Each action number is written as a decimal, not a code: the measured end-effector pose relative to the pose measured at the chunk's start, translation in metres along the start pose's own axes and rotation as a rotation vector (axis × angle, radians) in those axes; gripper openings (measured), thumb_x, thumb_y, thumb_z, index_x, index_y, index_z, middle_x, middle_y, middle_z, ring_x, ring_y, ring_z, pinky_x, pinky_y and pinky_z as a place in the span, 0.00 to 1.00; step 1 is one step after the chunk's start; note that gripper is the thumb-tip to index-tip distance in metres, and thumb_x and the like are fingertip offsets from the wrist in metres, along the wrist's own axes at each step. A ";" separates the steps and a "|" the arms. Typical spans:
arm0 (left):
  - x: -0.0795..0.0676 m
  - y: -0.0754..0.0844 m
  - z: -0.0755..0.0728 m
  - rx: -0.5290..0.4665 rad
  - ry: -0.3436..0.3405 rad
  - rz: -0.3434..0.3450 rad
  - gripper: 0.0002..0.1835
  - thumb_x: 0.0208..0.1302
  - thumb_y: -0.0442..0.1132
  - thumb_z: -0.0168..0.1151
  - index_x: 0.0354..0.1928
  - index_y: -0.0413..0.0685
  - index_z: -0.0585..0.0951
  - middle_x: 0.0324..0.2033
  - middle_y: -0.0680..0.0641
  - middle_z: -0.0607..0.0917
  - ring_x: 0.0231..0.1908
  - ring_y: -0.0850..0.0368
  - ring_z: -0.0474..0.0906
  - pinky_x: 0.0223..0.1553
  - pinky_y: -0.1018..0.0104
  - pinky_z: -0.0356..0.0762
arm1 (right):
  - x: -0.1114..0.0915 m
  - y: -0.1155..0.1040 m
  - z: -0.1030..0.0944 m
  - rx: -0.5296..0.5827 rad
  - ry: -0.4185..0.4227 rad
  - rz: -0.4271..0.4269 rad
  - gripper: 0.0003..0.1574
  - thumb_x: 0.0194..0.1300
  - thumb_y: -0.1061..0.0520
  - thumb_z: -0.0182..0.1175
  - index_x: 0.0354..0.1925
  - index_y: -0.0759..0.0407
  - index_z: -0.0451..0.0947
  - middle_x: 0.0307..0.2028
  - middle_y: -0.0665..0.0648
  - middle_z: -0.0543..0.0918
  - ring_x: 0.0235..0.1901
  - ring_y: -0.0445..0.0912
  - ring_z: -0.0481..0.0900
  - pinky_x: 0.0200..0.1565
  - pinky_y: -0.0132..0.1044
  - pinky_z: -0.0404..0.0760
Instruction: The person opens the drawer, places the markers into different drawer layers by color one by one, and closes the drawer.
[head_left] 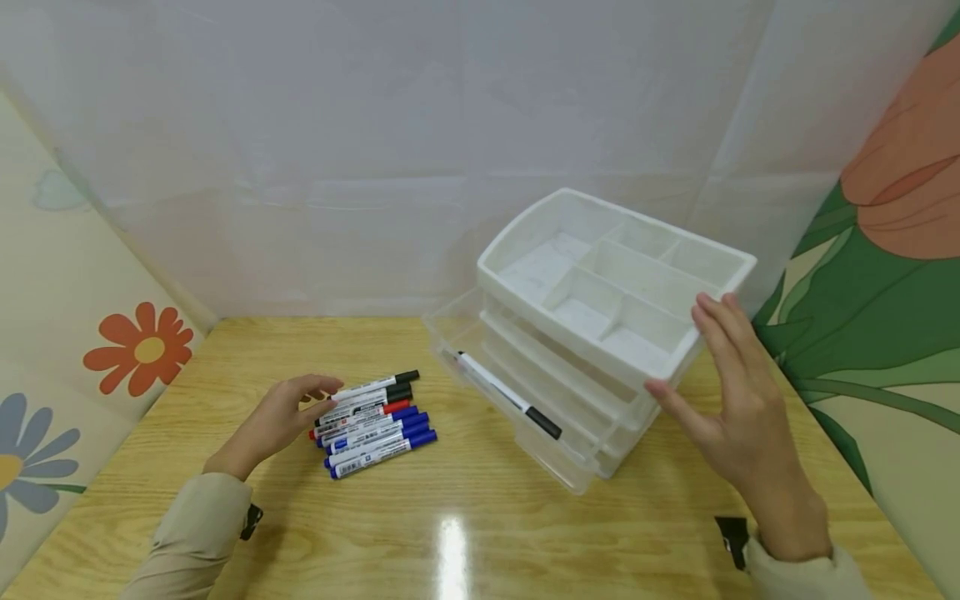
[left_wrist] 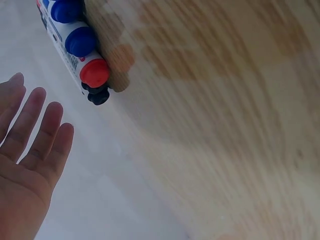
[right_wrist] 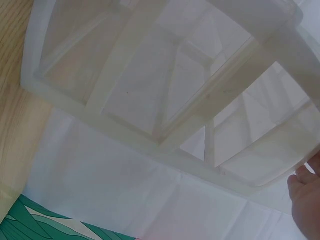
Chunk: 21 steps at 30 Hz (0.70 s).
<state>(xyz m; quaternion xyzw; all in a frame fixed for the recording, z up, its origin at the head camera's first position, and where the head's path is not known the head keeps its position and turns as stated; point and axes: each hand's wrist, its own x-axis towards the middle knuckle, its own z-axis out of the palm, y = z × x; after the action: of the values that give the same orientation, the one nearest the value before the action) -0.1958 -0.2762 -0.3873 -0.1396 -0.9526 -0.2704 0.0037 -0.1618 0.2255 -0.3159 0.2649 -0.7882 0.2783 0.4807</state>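
Table (head_left: 525,542): glossy yellowish wood grain, a bright reflection (head_left: 452,554) at 6 o'clock.
Markers (head_left: 375,434): close row at 10 o'clock, capped black, red and blue, lying side by side.
Organizer (head_left: 558,322): white, drawered, resting at 2 o'clock, apart from the markers.

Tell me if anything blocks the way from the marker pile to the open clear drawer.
Nothing visible does; only tabletop lies between the markers and the clear drawer. The left hand is at the markers' opposite end. They would likely need lifting over the drawer's wall.
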 end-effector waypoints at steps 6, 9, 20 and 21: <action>0.000 -0.005 0.002 -0.007 0.002 0.000 0.17 0.67 0.31 0.62 0.56 0.36 0.80 0.51 0.36 0.85 0.49 0.39 0.81 0.50 0.41 0.80 | 0.000 0.000 0.000 0.003 0.000 -0.002 0.52 0.67 0.30 0.55 0.60 0.78 0.71 0.60 0.77 0.73 0.72 0.58 0.63 0.76 0.38 0.58; 0.000 -0.006 0.003 -0.008 -0.003 -0.002 0.16 0.67 0.31 0.63 0.55 0.36 0.81 0.50 0.36 0.86 0.48 0.40 0.81 0.49 0.42 0.81 | 0.000 0.000 0.000 0.004 0.000 -0.005 0.52 0.67 0.30 0.55 0.60 0.78 0.71 0.60 0.76 0.73 0.72 0.58 0.63 0.76 0.38 0.58; 0.001 -0.010 0.007 0.003 -0.074 -0.025 0.13 0.67 0.32 0.62 0.51 0.39 0.84 0.48 0.40 0.87 0.44 0.49 0.82 0.45 0.52 0.83 | -0.001 0.000 0.000 0.005 0.000 -0.009 0.52 0.67 0.30 0.55 0.60 0.79 0.70 0.61 0.76 0.73 0.73 0.55 0.62 0.76 0.37 0.58; 0.001 -0.010 0.007 0.003 -0.080 -0.021 0.12 0.67 0.32 0.62 0.51 0.39 0.84 0.47 0.41 0.87 0.43 0.50 0.82 0.43 0.54 0.83 | -0.001 0.000 0.000 0.006 0.000 -0.009 0.52 0.67 0.30 0.55 0.60 0.79 0.70 0.61 0.76 0.73 0.73 0.55 0.62 0.76 0.37 0.58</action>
<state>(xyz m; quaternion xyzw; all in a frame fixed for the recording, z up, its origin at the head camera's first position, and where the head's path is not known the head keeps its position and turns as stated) -0.1987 -0.2807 -0.3983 -0.1401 -0.9537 -0.2634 -0.0368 -0.1617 0.2254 -0.3171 0.2697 -0.7862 0.2783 0.4814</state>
